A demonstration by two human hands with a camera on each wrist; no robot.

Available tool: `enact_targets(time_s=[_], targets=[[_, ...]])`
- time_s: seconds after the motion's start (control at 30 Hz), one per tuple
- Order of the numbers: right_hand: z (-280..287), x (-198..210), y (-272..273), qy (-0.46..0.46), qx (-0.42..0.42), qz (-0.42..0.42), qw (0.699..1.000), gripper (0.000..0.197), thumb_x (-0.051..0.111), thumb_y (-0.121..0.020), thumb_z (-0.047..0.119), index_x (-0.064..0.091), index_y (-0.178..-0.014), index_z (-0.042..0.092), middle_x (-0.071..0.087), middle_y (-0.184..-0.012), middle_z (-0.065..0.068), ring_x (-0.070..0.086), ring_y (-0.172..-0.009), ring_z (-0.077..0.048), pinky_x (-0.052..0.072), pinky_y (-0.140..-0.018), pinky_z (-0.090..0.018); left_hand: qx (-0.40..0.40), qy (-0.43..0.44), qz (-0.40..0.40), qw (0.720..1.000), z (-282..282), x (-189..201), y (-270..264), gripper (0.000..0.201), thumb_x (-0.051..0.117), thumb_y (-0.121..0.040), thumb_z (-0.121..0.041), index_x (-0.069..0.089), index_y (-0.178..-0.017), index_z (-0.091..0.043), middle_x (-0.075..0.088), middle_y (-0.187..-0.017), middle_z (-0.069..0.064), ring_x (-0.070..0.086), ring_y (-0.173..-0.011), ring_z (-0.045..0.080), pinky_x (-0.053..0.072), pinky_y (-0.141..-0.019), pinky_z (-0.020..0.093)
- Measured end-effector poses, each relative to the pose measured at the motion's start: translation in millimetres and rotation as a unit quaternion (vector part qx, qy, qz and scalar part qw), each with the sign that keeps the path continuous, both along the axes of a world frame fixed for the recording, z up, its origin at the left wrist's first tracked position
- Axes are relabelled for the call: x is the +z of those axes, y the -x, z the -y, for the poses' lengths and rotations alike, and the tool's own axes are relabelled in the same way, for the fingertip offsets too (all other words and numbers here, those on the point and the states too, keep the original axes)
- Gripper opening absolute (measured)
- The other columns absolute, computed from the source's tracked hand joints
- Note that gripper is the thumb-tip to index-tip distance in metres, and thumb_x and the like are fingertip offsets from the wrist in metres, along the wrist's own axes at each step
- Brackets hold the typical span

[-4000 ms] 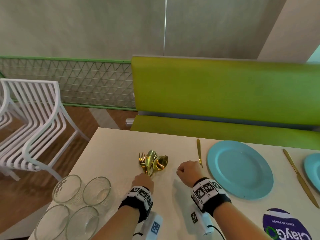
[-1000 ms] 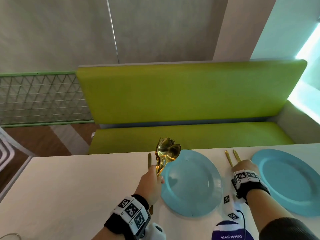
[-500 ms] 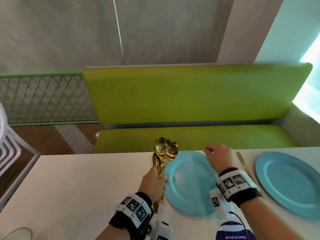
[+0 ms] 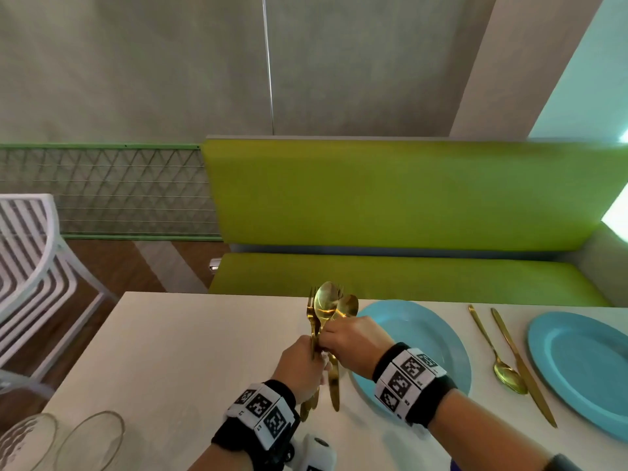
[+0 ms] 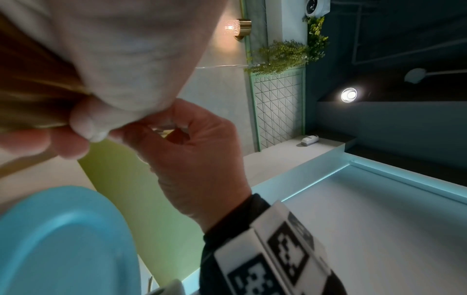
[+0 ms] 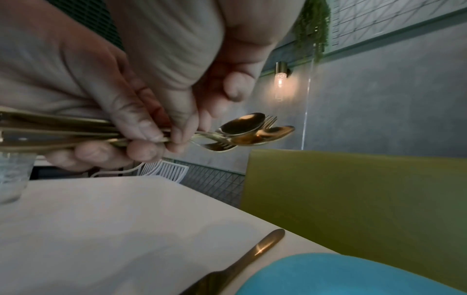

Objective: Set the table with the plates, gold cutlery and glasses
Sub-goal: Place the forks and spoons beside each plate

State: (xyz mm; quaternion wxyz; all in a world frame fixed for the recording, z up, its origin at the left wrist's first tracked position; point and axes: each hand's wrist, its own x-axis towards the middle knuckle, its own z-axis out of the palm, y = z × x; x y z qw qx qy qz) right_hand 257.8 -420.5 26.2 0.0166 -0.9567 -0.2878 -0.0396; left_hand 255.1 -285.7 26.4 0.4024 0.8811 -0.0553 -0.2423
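Observation:
My left hand (image 4: pixel 314 351) grips a bundle of gold cutlery (image 4: pixel 328 309), several spoons and forks held upright just left of a blue plate (image 4: pixel 428 334). My right hand (image 4: pixel 328 336) reaches over that plate and pinches the stems of the bundle just above the left hand. In the right wrist view the spoon bowls and fork tines of the gold cutlery (image 6: pixel 252 130) stick out past the pinching fingers (image 6: pixel 177 137). A gold knife (image 4: pixel 334 389) lies on the table left of the plate. A gold spoon (image 4: pixel 501 355) and a second knife (image 4: pixel 523 368) lie before another blue plate (image 4: pixel 584 368).
Two clear glasses (image 4: pixel 90 440) stand at the near left corner of the cream table (image 4: pixel 190 351). A green bench (image 4: pixel 407 277) runs along the far edge. A white slatted chair (image 4: pixel 30 266) stands off the left end.
My right hand has come left from above the blue plate onto the cutlery bundle in my left hand. A second earlier it was at the spoon beside the right knife.

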Motion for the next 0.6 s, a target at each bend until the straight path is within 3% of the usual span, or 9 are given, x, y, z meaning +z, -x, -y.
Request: enact_targets(time_s=[0.07, 0.1, 0.17, 0.2, 0.27, 0.47, 0.53, 0.6], targets=[[-11, 6, 0, 0.022, -0.006, -0.029, 0.999, 0.028, 0.089, -0.043, 0.018, 0.068, -0.057, 0.028, 0.059, -0.052, 0.014, 0.057, -0.041, -0.004, 0.041, -0.033, -0.012, 0.000, -0.015, -0.003, 1.000, -10, -3, 0, 0.014, 0.038, -0.094, -0.011, 0.052, -0.093, -0.014, 0.065, -0.088, 0.003, 0.058, -0.063, 0.013, 0.046, -0.058, 0.020], [-17, 9, 0, 0.030, 0.002, -0.036, 0.999, 0.025, 0.087, -0.049, 0.016, 0.069, -0.064, 0.025, 0.063, -0.058, 0.012, 0.060, -0.044, -0.007, 0.043, -0.036, -0.015, 0.000, -0.022, -0.007, 1.000, -15, -6, 0, 0.015, 0.038, -0.093, -0.011, 0.053, -0.095, -0.013, 0.066, -0.089, 0.004, 0.059, -0.064, 0.013, 0.047, -0.058, 0.020], [-28, 13, -1, 0.055, 0.012, -0.077, 0.995, 0.018, 0.068, -0.078, 0.008, 0.067, -0.095, 0.015, 0.068, -0.087, 0.000, 0.068, -0.070, -0.020, 0.053, -0.057, -0.027, -0.003, -0.037, -0.020, 0.999, -24, -9, -1, 0.016, 0.042, -0.092, -0.012, 0.053, -0.104, -0.011, 0.067, -0.095, 0.004, 0.062, -0.070, 0.016, 0.052, -0.063, 0.024], [-32, 14, -2, 0.085, 0.007, -0.103, 0.991, 0.022, 0.055, -0.089, 0.006, 0.061, -0.109, 0.011, 0.066, -0.101, -0.005, 0.067, -0.084, -0.026, 0.053, -0.068, -0.033, -0.005, -0.046, -0.023, 0.999, -29, -9, -2, 0.019, 0.044, -0.091, -0.013, 0.053, -0.109, -0.011, 0.067, -0.101, 0.006, 0.065, -0.078, 0.020, 0.054, -0.071, 0.028], [-41, 17, -2, 0.097, 0.009, -0.126, 0.987, 0.026, 0.046, -0.094, 0.007, 0.054, -0.119, 0.010, 0.061, -0.112, -0.007, 0.062, -0.097, -0.029, 0.050, -0.078, -0.037, -0.014, -0.073, -0.020, 0.997, -38, -10, -2, 0.025, 0.047, -0.090, -0.013, 0.051, -0.114, -0.011, 0.065, -0.109, 0.010, 0.065, -0.096, 0.027, 0.053, -0.085, 0.035], [-41, 13, -13, 0.152, -0.039, -0.181, 0.971, 0.025, 0.049, -0.093, 0.007, 0.058, -0.117, 0.009, 0.060, -0.117, -0.009, 0.060, -0.105, -0.027, 0.051, -0.088, -0.037, -0.021, -0.164, -0.022, 0.986, -72, -22, -6, 0.031, 0.043, -0.091, -0.012, 0.048, -0.121, -0.009, 0.061, -0.116, 0.013, 0.061, -0.105, 0.030, 0.049, -0.085, 0.033], [-26, 14, -20, 0.126, -0.119, -0.186, 0.967, 0.026, 0.047, -0.093, 0.010, 0.062, -0.114, 0.014, 0.062, -0.116, -0.006, 0.060, -0.106, -0.025, 0.051, -0.090, -0.036, 0.005, -0.182, -0.031, 0.983, -86, -27, -6, 0.031, 0.044, -0.092, -0.014, 0.046, -0.122, -0.007, 0.060, -0.119, 0.014, 0.061, -0.107, 0.029, 0.049, -0.085, 0.033], [-12, 11, -29, 0.042, -0.236, -0.202, 0.950, 0.022, 0.053, -0.091, 0.016, 0.069, -0.106, 0.021, 0.067, -0.109, -0.001, 0.063, -0.100, -0.019, 0.053, -0.088, -0.031, 0.045, -0.187, -0.033, 0.981, -97, -30, -7, 0.030, 0.044, -0.093, -0.015, 0.046, -0.122, -0.006, 0.060, -0.120, 0.014, 0.061, -0.108, 0.029, 0.049, -0.087, 0.033]])
